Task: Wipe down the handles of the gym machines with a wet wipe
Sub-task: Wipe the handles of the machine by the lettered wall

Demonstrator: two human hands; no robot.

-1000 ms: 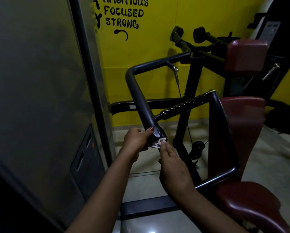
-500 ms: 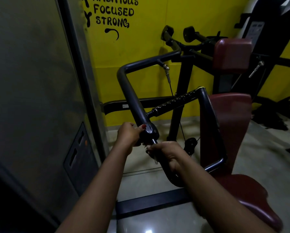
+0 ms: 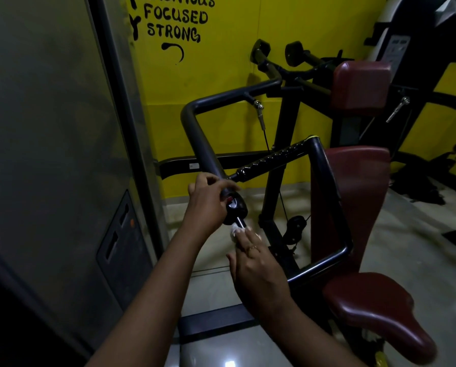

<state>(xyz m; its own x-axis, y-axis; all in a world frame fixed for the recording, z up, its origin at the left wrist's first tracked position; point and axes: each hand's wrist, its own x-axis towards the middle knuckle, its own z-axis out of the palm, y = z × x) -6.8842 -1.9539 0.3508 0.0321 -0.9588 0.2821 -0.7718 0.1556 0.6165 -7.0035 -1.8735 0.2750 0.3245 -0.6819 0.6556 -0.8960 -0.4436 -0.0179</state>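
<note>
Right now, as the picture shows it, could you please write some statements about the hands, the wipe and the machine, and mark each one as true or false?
1. The left hand grips the black handle just above its end knob. True.
2. The wet wipe is in the left hand. False: it is under the fingertips of the right hand, against the thin stem below the knob.
3. The wall behind the machine is yellow. True.
4. The seat pad is blue. False: it is dark red.
</note>
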